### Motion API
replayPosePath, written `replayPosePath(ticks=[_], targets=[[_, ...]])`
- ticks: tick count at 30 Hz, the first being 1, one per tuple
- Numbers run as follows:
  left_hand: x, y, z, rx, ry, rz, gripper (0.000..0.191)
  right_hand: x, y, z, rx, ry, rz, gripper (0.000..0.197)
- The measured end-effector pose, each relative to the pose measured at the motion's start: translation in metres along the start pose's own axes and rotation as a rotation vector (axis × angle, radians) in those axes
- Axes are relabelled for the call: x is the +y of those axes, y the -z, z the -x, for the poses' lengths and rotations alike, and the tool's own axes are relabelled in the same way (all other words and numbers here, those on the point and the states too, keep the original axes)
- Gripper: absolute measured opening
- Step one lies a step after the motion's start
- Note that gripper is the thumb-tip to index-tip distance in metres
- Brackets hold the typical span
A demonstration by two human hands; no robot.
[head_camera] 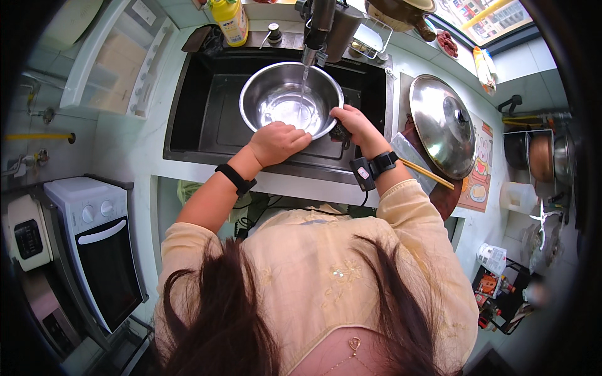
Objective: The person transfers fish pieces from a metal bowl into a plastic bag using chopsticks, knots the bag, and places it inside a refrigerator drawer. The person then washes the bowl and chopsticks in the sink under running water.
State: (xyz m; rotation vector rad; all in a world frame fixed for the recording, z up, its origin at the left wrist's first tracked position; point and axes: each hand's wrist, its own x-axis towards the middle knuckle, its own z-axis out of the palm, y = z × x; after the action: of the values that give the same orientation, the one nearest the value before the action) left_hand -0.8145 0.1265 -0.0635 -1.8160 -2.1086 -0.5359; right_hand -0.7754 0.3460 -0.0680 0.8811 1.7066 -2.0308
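A stainless steel bowl (263, 89) is in the black sink (225, 117), beneath the faucet (311, 51). Water (303, 89) runs in a thin stream into the bowl, whose shiny bottom shows through. My left hand (281, 144) is curled over the near rim, and its fingertips are partly hidden. At the right rim, my right hand (356, 126) grips the bowl between thumb and fingers. Just below that hand is a dark, rough-textured item (340, 134), too unclear to name. Both wrists wear black straps; the right one carries a small box with a cable.
Right of the sink, a domed steel pan lid (435, 127) lies near wooden chopsticks (428, 174). Behind the sink stand a yellow bottle (229, 21), a soap dispenser pump (273, 34) and a wire rack (376, 40). A brown pot (397, 16) sits at the back right. A white oven (101, 254) stands left.
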Motion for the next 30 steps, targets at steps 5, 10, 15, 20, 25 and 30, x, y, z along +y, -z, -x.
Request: replayPosePath(ticks=[5, 10, 15, 20, 25, 30], targets=[[0.008, 0.01, -0.01, -0.434, 0.323, 0.225, 0.032, 0.033, 0.013, -0.028, 0.177, 0.297, -0.022, 0.027], [-0.026, -0.022, 0.035, 0.299, 0.762, 0.04, 0.048, 0.024, 0.02, -0.024, 0.276, 0.511, -0.042, 0.035], [-0.037, -0.023, 0.034, 0.175, 1.652, 1.76, 0.036, 0.03, 0.017, -0.024, 0.075, 0.56, -0.102, 0.042], [-0.025, -0.019, 0.028, 0.368, 1.682, 1.749, 0.027, 0.007, 0.023, -0.006, 0.531, 0.712, 0.542, 0.062], [-0.018, -0.007, 0.013, 0.496, 1.636, 1.73, 0.023, -0.004, 0.011, 0.002, 0.693, 0.956, 0.852, 0.045], [-0.016, -0.01, 0.022, 0.465, 1.637, 1.643, 0.03, -0.013, 0.003, 0.004, 0.827, 1.077, 1.182, 0.03]])
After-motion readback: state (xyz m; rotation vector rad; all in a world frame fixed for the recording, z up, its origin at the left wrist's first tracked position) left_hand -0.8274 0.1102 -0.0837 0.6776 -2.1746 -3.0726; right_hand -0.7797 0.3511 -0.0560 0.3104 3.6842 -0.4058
